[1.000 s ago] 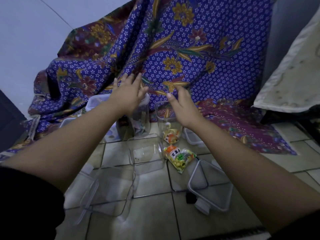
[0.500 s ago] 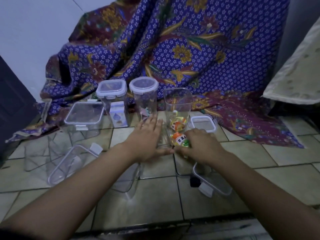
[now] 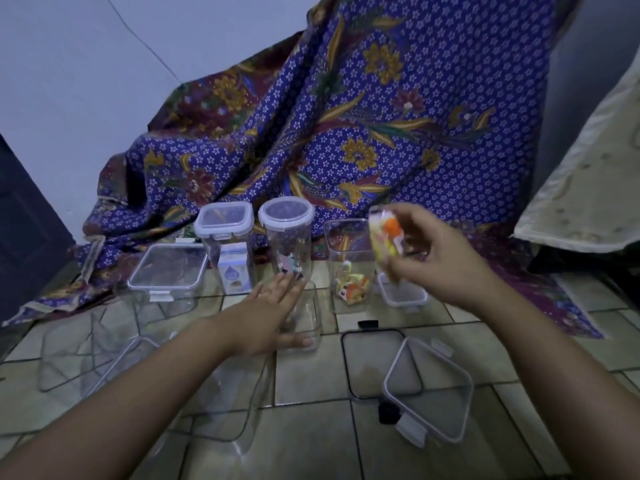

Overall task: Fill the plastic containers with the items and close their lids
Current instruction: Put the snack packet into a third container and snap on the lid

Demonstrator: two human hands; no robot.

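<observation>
1 light, crinkly orange-and-yellow snack packet [image 3: 387, 239] is pinched at its edge by the right hand [image 3: 438, 259]; left hand [image 3: 273, 315] rests flat and empty on the tiled floor [image 3: 308, 438].

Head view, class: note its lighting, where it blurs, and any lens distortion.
Head view: dim, bluish light throughout; motion blur smears the snack packet in the right hand; the left hand is sharper; wide-angle bending curves the floor tiles near the edges.
</observation>
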